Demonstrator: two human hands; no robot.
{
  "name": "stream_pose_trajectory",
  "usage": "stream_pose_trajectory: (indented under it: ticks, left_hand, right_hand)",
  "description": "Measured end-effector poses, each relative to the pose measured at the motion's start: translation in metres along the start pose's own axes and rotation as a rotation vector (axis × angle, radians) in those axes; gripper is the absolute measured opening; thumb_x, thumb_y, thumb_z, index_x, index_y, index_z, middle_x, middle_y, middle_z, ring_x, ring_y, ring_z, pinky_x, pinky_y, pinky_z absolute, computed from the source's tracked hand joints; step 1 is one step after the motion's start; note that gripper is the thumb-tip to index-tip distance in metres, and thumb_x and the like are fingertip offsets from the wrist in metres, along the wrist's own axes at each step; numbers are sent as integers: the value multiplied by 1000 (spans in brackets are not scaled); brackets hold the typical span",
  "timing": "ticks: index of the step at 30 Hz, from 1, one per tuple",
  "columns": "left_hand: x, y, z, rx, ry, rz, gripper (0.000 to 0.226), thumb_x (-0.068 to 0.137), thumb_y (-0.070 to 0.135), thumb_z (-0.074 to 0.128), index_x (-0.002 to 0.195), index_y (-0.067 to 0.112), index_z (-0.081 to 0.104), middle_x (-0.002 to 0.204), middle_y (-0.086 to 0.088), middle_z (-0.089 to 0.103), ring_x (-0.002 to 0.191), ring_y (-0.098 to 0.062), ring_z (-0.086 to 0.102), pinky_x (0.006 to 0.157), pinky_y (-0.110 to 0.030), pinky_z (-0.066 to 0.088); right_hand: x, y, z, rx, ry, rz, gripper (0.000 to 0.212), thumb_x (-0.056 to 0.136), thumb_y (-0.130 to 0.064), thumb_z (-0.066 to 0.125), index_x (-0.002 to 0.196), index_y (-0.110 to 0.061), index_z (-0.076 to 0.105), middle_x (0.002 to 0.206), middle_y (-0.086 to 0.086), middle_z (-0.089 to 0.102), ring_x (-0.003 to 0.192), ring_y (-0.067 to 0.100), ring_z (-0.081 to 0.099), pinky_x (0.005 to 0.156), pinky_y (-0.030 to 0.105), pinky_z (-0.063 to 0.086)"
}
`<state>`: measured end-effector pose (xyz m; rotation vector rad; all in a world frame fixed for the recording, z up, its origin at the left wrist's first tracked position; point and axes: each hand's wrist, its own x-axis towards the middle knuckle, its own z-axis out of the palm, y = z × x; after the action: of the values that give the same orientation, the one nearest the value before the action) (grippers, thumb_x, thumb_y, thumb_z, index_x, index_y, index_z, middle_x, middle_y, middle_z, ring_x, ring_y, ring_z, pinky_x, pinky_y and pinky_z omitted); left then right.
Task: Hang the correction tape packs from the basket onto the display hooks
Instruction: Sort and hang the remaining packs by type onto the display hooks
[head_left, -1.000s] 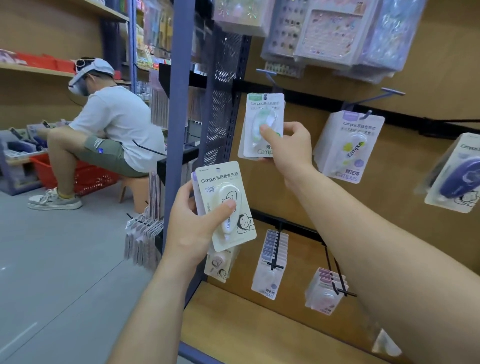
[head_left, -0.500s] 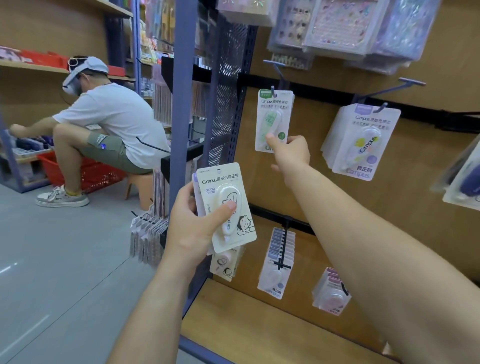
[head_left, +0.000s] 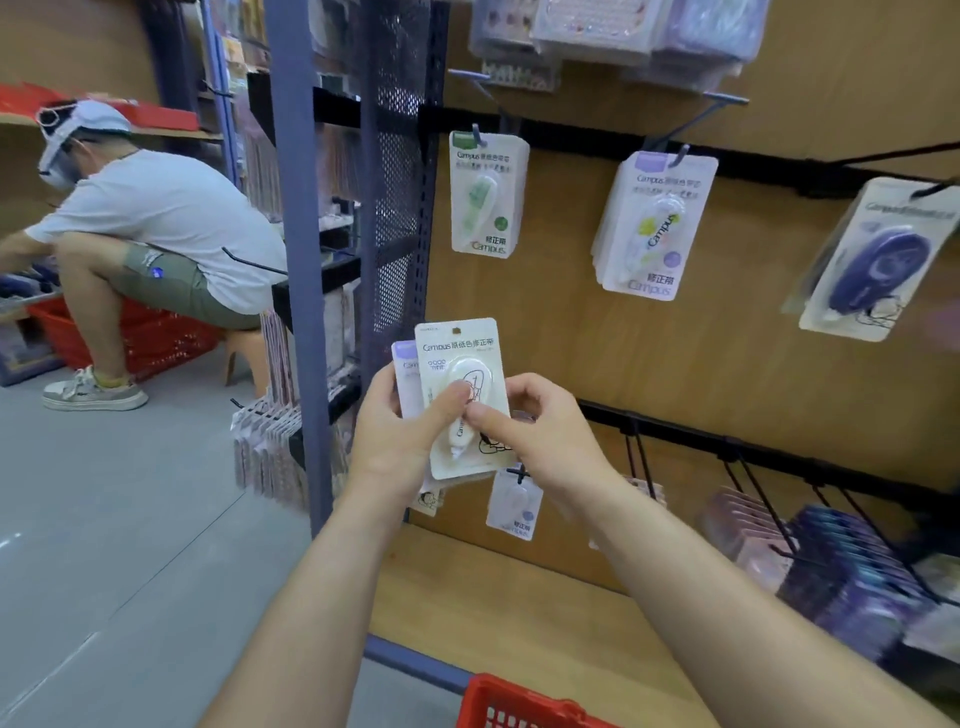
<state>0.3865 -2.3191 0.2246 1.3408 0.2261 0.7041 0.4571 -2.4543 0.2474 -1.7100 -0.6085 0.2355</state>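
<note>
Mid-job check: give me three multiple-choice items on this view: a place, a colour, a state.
1. Where is the green-topped correction tape pack? A. on the upper-left metal display hook B. inside a drawer C. on a cart
2. Colour of the plastic mesh basket at the bottom edge? A. blue B. red C. grey
3. The front cream card correction tape pack is: A. lying loose B. hung up C. pinched by left hand and right hand
1 A, it dangles there; 2 B, red rim; 3 C, both thumbs press its front.
</note>
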Motion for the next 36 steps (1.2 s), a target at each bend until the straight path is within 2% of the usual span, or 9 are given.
stream_pose_trajectory:
  ticks: [3, 5, 8, 13, 18, 23, 28, 31, 36]
  left_hand:
    - [-7, -1, 12, 20, -52, -8, 47, 85, 36, 82, 124, 21, 62, 114, 0, 76, 102, -24, 75, 79, -48, 62]
    - [-12, -3, 19, 32, -75, -2, 26, 96, 25, 72, 120, 26, 62, 110, 6, 77, 100, -16, 75, 74, -34, 62]
    - [-21, -5, 28, 50, -117, -27, 31, 99, 7, 62, 121, 28, 57, 107, 13, 75, 98, -5, 73, 68, -19, 58]
    - [-46, -2, 51, 100, -186, -50, 44, 94, 11, 71, 132, 25, 53, 125, 4, 70, 115, -18, 69, 99, -51, 55]
    - [-77, 5, 91, 122, -308, -61, 47, 91, 30, 74, 133, 28, 53, 127, 3, 70, 113, -26, 71, 88, -65, 56]
    - [-98, 10, 143, 113, -391, -47, 35, 96, 10, 68, 127, 23, 58, 117, 2, 73, 99, -15, 74, 62, -24, 59]
    - [-113, 19, 201, 113, -460, -21, 50, 90, 12, 77, 134, 23, 55, 119, 5, 73, 99, -8, 74, 66, -24, 60]
    - [-120, 23, 238, 97, -473, -24, 53, 87, 11, 80, 133, 24, 55, 118, 8, 73, 101, -7, 73, 74, -29, 64]
    - [-129, 30, 304, 89, -556, -34, 52, 87, 13, 81, 131, 21, 56, 114, 9, 74, 92, -4, 75, 64, -24, 61]
  right_hand:
    - [-9, 4, -9, 35, 52, 0, 28, 89, -27, 80, 109, -13, 66, 103, 0, 78, 97, 19, 75, 91, 49, 61]
    - [-18, 6, -15, 91, 106, 14, 27, 93, -26, 76, 111, -12, 62, 100, 1, 79, 94, 18, 76, 91, 49, 60]
    - [-31, 10, -26, 137, 154, 48, 27, 95, -28, 73, 112, -12, 59, 99, -2, 80, 95, 17, 76, 93, 54, 59]
    - [-63, 12, -57, 205, 220, 38, 29, 94, -23, 74, 113, -8, 58, 98, 2, 80, 95, 21, 77, 93, 53, 58]
    - [-102, 15, -106, 207, 310, 12, 27, 96, -22, 72, 115, -10, 57, 100, 0, 80, 96, 18, 76, 88, 44, 59]
    - [-134, 13, -167, 218, 421, 31, 27, 94, -23, 74, 114, -14, 57, 104, 2, 79, 99, 22, 75, 94, 52, 58]
    - [-159, 8, -224, 258, 536, 6, 25, 96, -20, 71, 115, -11, 57, 100, 4, 79, 96, 25, 76, 86, 48, 61]
    - [-171, 7, -267, 217, 652, -26, 21, 98, -23, 69, 115, -19, 59, 101, -1, 79, 95, 20, 76, 92, 51, 59]
    - [-183, 0, -367, 225, 918, -102, 20, 100, -25, 67, 119, -25, 62, 110, -6, 76, 102, 18, 74, 91, 53, 60]
